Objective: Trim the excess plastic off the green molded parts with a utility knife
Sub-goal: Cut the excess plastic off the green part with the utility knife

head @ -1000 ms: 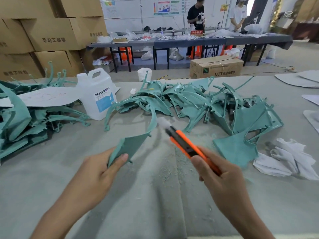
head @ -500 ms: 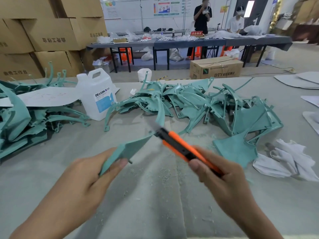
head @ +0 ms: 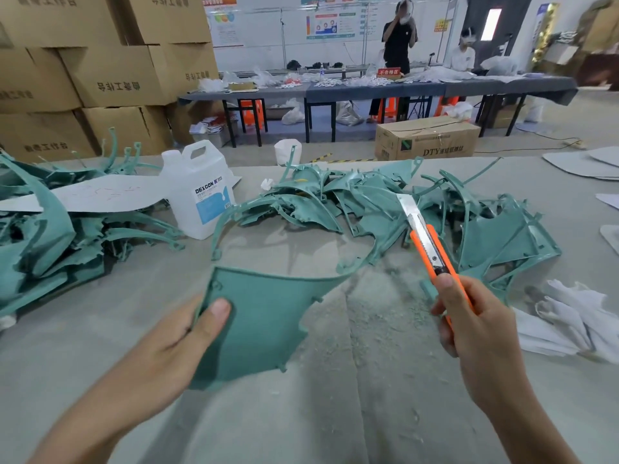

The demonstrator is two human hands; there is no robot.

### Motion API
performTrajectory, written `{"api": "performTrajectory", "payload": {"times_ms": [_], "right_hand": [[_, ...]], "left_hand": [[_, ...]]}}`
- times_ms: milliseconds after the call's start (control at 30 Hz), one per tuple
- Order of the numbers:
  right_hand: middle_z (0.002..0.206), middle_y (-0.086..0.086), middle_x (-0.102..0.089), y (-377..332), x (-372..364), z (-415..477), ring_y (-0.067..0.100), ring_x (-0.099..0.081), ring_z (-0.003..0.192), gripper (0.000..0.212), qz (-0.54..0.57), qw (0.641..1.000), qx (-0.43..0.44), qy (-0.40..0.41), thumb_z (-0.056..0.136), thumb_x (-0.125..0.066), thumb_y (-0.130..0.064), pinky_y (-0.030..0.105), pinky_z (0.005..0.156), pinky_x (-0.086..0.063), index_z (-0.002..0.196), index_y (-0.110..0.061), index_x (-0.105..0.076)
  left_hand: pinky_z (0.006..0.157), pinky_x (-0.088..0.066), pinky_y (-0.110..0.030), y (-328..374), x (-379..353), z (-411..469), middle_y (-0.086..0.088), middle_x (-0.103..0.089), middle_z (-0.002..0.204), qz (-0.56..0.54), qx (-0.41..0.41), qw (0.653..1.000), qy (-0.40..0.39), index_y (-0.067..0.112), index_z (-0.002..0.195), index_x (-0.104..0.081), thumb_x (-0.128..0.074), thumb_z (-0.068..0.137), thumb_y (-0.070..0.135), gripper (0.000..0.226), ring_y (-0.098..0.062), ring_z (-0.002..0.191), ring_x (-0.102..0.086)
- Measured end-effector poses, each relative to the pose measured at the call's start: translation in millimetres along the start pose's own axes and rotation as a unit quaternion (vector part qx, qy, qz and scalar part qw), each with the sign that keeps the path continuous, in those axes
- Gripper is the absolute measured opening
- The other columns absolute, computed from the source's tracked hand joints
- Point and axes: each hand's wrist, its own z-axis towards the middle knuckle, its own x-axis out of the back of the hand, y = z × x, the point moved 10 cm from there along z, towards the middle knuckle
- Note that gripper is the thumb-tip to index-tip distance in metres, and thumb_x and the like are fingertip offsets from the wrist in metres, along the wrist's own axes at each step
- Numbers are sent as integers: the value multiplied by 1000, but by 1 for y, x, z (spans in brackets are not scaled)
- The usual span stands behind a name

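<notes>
Left hand (head: 167, 349) grasps a green part (head: 264, 316), thumb on top; right hand (head: 475, 333) grips a knife (head: 432, 246), blade raised clear of it.

Bright, even indoor light; soft shadows, wide-angle bending at edges.

A white jug (head: 201, 192) is standing on the bench (head: 301, 413); crumpled white cloths (head: 569, 324), possibly gloves, are lying far right

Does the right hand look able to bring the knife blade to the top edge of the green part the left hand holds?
Probably yes. The right hand grips the utility knife, blade extended, raised beside the green part. Nothing lies between them, and the left hand holds only its left side.
</notes>
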Motion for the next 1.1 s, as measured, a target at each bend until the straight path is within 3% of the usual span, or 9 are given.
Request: {"api": "performTrajectory", "payload": {"times_ms": [133,233,367,533,700,767,867,967,1100], "right_hand": [[81,17,-62,-22,-37,-26,20,-52,45,38,43,995,29,-90,87,-63,-62,22,37,-35,96,-26,-68],[76,7,-63,-26,-72,-40,22,-64,51,33,36,988,33,-150,82,-64,-61,28,38,-44,100,-33,-67],[83,0,-67,-30,-77,-39,24,-71,69,32,7,987,44,-155,84,-63,-58,31,51,-55,106,-35,-67],[75,-2,-64,-24,-77,-35,26,-70,64,37,17,986,26,-163,85,-65,-61,41,58,-59,104,-29,-66],[76,4,-58,-21,-51,-29,25,-63,58,20,154,988,-9,-29,88,-60,-45,32,52,-54,91,-26,-63],[75,8,-58,-15,-54,-33,24,-63,57,24,209,977,-52,-3,87,-60,-47,30,52,-54,86,-22,-61],[71,10,-61,-4,-78,-48,24,-63,52,20,297,947,-125,-12,87,-60,-42,29,49,-55,80,-23,-62],[71,10,-65,7,-96,-62,26,-64,48,17,338,925,-168,-31,86,-59,-38,30,44,-54,79,-23,-64],[89,3,-73,16,-97,-74,32,-71,64,26,257,950,-168,-60,81,-59,-43,29,38,-48,96,-22,-64]], "left_hand": [[75,-45,-5,2,-39,5,30,-70,103,20,0,999,-26,61,107,-58,-35,92,55,29,10,94,-65],[76,-45,-6,6,-59,8,26,-70,105,-22,5,999,-41,55,110,-60,-36,93,56,30,9,95,-65],[70,-52,-16,5,-62,6,8,-76,101,-116,39,992,-42,44,108,-68,-43,90,56,33,-8,89,-72],[66,-57,-30,-2,-69,1,-10,-75,105,-228,110,964,-84,29,108,-73,-66,91,46,25,-24,86,-73],[71,-58,-34,2,-74,-5,-18,-71,115,-383,66,919,-65,4,121,-67,-101,41,42,94,-32,92,-72],[76,-56,-24,10,-83,-6,-11,-75,107,-342,46,937,-52,19,110,-75,-100,41,43,77,-22,97,-73],[64,-47,-14,18,-91,0,5,-76,85,-240,29,970,-1,35,96,-77,-86,50,55,51,-4,72,-66],[70,-49,-12,26,-77,6,10,-77,96,-224,-12,971,87,43,101,-76,-70,69,60,37,-1,84,-70],[96,-51,-39,27,-67,12,4,-73,117,-247,-27,964,89,38,115,-72,-66,81,56,38,-16,113,-67]]}}
